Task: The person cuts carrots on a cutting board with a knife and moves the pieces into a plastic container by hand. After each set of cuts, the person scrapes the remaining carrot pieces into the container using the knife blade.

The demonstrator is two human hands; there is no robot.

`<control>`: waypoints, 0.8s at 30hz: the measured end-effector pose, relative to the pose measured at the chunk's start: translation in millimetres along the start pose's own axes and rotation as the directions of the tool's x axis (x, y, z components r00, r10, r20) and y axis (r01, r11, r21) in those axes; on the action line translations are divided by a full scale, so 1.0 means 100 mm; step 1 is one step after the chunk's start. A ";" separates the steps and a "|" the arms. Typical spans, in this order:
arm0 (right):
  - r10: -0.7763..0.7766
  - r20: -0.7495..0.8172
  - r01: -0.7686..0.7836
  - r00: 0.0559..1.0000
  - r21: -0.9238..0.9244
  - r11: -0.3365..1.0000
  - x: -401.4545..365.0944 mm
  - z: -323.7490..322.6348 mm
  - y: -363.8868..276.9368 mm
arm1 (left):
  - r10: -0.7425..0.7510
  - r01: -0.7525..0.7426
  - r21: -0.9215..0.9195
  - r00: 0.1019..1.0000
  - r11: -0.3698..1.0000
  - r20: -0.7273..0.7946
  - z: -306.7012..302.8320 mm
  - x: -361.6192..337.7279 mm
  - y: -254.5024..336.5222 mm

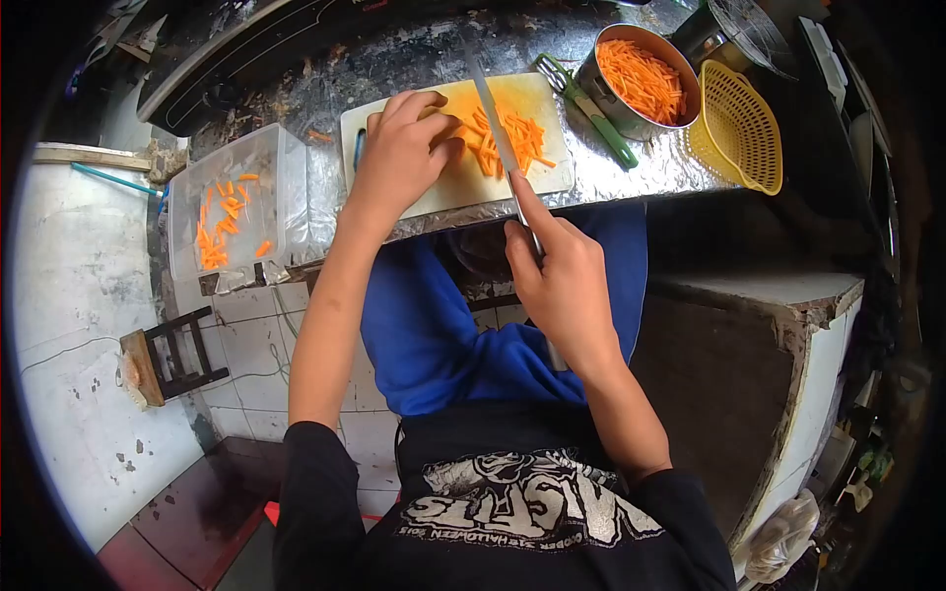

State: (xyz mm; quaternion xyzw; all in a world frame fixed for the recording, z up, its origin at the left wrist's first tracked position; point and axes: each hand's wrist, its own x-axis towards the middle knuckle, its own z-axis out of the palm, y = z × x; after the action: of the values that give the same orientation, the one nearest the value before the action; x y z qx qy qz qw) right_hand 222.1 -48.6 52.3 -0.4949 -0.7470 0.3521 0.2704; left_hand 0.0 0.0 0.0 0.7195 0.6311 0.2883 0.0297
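My right hand point(564, 281) is wrapped round the handle of a long kitchen knife point(493, 116), with the index finger stretched along the blade's spine. The blade crosses a pile of cut carrot sticks point(527, 138) on a white cutting board point(434, 200), whose surface is stained orange. On the left part of the board, my left hand point(402, 148) bends its fingers against the near side of the carrot pile. What lies under those fingertips is partly hidden. A clear plastic container point(296, 187) with several carrot pieces stands left of the board.
A metal pot point(616, 110) full of carrot sticks stands right of the board. Beside it lie a green-handled peeler point(606, 133) and a yellow plastic basket point(739, 128). The foil-covered counter point(611, 187) ends near my knees. A stove point(266, 59) is behind.
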 end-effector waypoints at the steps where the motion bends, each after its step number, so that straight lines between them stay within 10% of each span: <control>1: 0.012 0.002 -0.012 1.000 0.012 1.000 0.00 0.00 0.00 | 0.008 -0.008 0.010 1.000 1.000 -0.004 0.02 0.00 -0.01; 24: 0.000 -0.032 0.001 0.999 0.043 0.999 -0.04 -0.12 0.11 | -0.067 0.067 0.004 0.998 0.998 -0.011 0.01 0.07 0.20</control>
State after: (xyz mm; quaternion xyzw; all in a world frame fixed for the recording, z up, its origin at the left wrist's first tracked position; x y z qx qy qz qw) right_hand 238.2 -46.3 50.9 -0.4943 -0.7349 0.3601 0.2930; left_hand 18.7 3.0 9.6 0.6965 0.6556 0.2896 0.0342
